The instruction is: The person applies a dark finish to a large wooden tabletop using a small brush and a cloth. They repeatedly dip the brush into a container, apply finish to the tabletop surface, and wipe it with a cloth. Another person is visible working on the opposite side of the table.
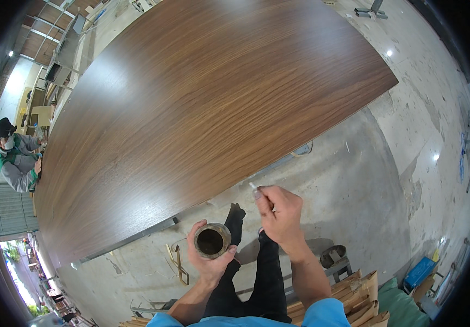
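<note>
Cup (227, 238), dark inside, clasped by the left hand (210, 267) just off the near edge of the wood-grain panel (208, 109), with thumb and fingers curled around it. Pinched between thumb and fingers of the right hand (282, 212), near that same edge: small white piece (253, 186). At the panel's left side: co-worker (17, 166).
</note>
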`<state>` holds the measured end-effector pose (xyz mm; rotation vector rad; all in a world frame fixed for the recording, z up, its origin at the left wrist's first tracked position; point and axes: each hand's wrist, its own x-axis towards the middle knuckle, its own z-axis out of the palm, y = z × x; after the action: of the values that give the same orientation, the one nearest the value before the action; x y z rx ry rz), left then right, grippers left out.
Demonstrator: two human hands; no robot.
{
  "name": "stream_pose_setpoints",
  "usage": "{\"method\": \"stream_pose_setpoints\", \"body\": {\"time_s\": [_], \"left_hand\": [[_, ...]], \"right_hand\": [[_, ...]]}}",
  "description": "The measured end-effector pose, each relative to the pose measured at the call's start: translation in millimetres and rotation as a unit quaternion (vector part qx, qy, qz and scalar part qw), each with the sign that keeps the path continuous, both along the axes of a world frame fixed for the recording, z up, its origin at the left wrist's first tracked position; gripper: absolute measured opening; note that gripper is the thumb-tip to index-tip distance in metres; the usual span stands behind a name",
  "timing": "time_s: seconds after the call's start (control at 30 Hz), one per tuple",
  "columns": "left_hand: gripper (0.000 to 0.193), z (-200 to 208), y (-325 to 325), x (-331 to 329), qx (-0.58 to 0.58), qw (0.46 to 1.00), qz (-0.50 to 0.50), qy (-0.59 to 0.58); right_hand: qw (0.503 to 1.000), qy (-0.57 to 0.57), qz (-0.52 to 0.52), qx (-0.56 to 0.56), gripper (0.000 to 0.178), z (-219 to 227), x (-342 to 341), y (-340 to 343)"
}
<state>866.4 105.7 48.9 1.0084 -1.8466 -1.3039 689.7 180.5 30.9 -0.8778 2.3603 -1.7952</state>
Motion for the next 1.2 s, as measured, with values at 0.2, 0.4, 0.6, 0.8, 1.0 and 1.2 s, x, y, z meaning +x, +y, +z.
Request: {"method": "stream_pose_setpoints", "body": {"time_s": [0.2, 0.4, 0.6, 0.8, 1.0, 1.2], "left_hand": [[0.082, 2, 2, -3, 0.033, 0.999, -0.011, -0.001], [0.083, 0, 2, -5, 0.029, 1.0, 0.0, 0.006], [0.083, -3, 5, -8, 0.048, 0.999, 0.006, 0.02], [0.084, -4, 10, -15, 0.041, 0.999, -0.008, 0.0], [0.083, -5, 10, -17, 0.016, 1.0, 0.01, 0.003], [0.083, -7, 8, -14, 0.003, 1.0, 0.017, -0.013]], "right_hand": [[0.993, -0.073, -0.095, 0.008, 0.01, -1, -19, 10], [0.998, -0.016, 0.009, -0.053, 0.009, -1, -1, -6], [0.996, -0.029, -0.084, 0.021, 0.01, -5, -33, 15], [0.994, -0.068, -0.081, 0.003, 0.012, -1, -37, 17], [0.999, -0.035, 0.009, -0.034, 0.013, 1, -13, 6], [0.995, 0.009, 0.086, -0.044, 0.016, -2, 1, -9]]}}
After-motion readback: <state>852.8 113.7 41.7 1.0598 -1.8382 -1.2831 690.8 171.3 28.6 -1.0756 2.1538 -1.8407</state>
